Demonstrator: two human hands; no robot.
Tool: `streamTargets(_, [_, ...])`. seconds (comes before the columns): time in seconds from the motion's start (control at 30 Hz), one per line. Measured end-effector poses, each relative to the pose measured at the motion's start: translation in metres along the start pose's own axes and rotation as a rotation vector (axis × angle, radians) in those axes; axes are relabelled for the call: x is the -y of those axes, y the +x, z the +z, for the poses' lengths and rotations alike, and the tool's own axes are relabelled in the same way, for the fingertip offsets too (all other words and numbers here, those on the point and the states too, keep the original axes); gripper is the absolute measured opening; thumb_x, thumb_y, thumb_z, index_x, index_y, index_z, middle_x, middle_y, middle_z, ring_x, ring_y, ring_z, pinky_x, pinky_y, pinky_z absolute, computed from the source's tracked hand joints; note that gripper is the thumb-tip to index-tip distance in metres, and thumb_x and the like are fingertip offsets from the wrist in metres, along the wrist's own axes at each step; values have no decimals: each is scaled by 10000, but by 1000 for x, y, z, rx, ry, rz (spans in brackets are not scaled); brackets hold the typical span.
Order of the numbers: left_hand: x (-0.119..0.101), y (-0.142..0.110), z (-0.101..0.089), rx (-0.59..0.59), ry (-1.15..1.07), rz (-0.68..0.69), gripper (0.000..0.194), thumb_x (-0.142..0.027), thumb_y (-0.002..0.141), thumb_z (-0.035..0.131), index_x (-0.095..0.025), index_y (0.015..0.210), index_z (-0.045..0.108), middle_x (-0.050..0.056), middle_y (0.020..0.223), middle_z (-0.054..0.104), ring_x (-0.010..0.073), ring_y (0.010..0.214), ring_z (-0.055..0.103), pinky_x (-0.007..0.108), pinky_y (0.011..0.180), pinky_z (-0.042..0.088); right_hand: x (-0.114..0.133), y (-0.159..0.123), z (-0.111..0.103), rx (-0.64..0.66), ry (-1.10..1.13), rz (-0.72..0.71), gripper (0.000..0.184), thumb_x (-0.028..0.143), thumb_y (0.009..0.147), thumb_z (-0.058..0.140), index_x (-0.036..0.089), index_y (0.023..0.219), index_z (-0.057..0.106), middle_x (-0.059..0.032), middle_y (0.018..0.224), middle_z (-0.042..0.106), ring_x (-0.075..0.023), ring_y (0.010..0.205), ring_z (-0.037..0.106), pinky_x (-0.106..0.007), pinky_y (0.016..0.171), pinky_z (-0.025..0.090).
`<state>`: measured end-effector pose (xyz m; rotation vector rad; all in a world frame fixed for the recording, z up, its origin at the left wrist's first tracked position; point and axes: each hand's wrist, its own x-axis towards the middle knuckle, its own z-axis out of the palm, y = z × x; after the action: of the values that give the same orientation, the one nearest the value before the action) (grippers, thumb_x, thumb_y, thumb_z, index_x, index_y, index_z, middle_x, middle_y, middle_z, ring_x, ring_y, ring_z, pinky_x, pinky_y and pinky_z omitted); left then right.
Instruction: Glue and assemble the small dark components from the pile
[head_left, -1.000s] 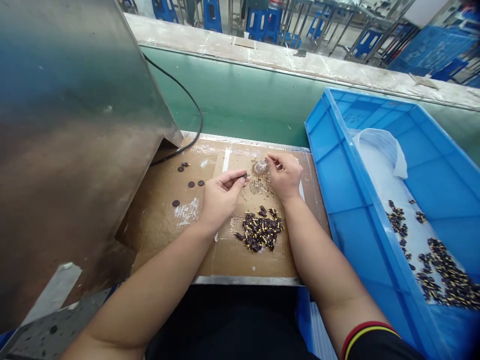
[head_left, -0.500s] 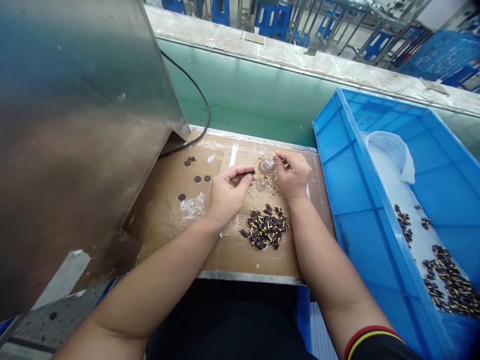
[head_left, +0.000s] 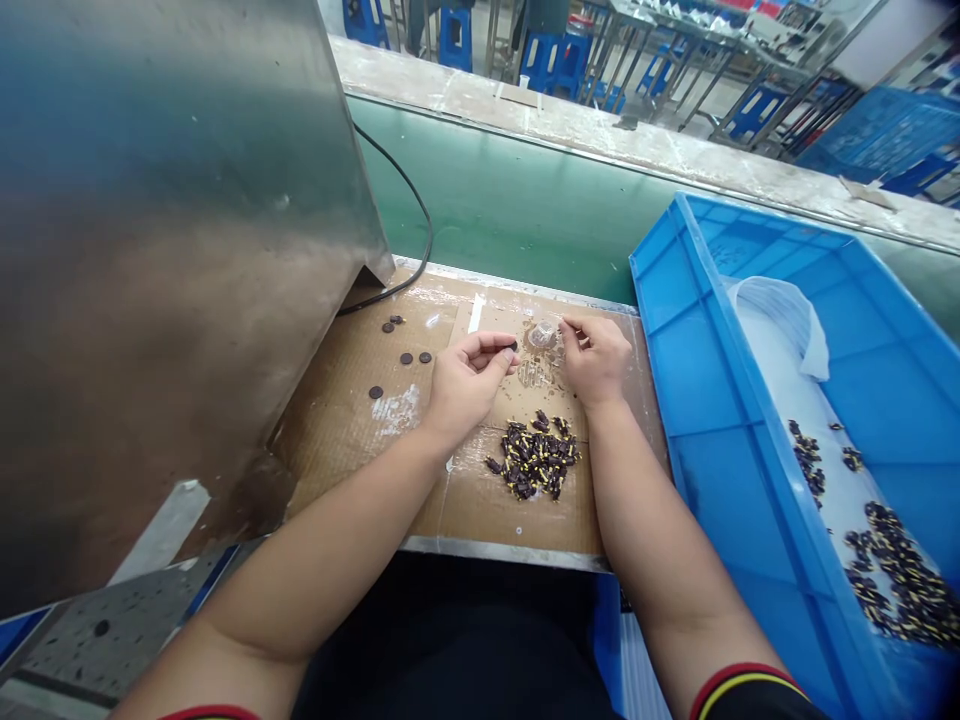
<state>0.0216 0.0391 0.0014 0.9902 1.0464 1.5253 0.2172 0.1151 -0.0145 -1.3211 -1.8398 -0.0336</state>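
My left hand (head_left: 465, 380) is closed in a pinch on a small dark part (head_left: 512, 346) held at its fingertips. My right hand (head_left: 598, 360) pinches a small clear piece (head_left: 541, 335) just to the right of it. Both hands hover over a brown cardboard mat (head_left: 352, 440). A heap of small dark parts with yellow pins (head_left: 534, 457) lies on the mat just below the hands. Several dark round discs (head_left: 405, 358) lie loose to the left.
A big steel machine housing (head_left: 165, 250) fills the left, with a black cable (head_left: 416, 235) running behind it. A blue crate (head_left: 705, 380) on the right holds a white plastic bag (head_left: 780, 300) and more dark parts (head_left: 892, 575). A green conveyor belt (head_left: 517, 205) runs behind the mat.
The camera view has drifted, so everything sits slightly further right and lower. Both hands keep their pinches and stay close together over the mat.
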Motion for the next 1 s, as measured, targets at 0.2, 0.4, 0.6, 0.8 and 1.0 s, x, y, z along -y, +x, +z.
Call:
streamTargets(0.2, [-1,2,0,-3,-102,-59,406,-232,815,786,-105,1180,661,93,905,724,160,783,719,287,773,638,22,-1,-16,-127,163,163,231,403,970,590,212,990,719,-69,949,748,-185,784,662,-335,698,540])
streamTargets(0.4, [-4,0,-2,28,-17,-24,258,-294,825,787,-109,991,718,105,895,735,161,761,720,290,763,641,66,-14,-31,-32,604,365,245,425,943,634,225,1083,658,-57,944,721,-190,857,728,-312,662,612])
streamTargets(0.6, [-7,-3,0,29,70,-31,264,-280,859,751,-119,1068,750,122,977,753,192,881,743,333,894,635,80,-26,-30,94,866,469,259,458,903,693,235,1034,679,-42,995,728,-193,889,748,-309,663,657])
streamTargets(0.8, [0,0,-2,-21,12,-12,432,-273,818,804,-121,1206,692,107,1015,739,185,862,745,305,878,640,80,-25,-29,140,932,489,264,469,895,705,234,1008,664,-32,972,696,-185,882,747,-305,691,670])
streamTargets(1.0, [-3,-3,0,-10,50,31,269,-288,849,781,-112,1041,716,119,1003,748,199,914,742,332,934,626,83,-28,-30,208,965,508,281,497,904,691,247,1025,651,-29,1019,656,-183,942,727,-326,771,685])
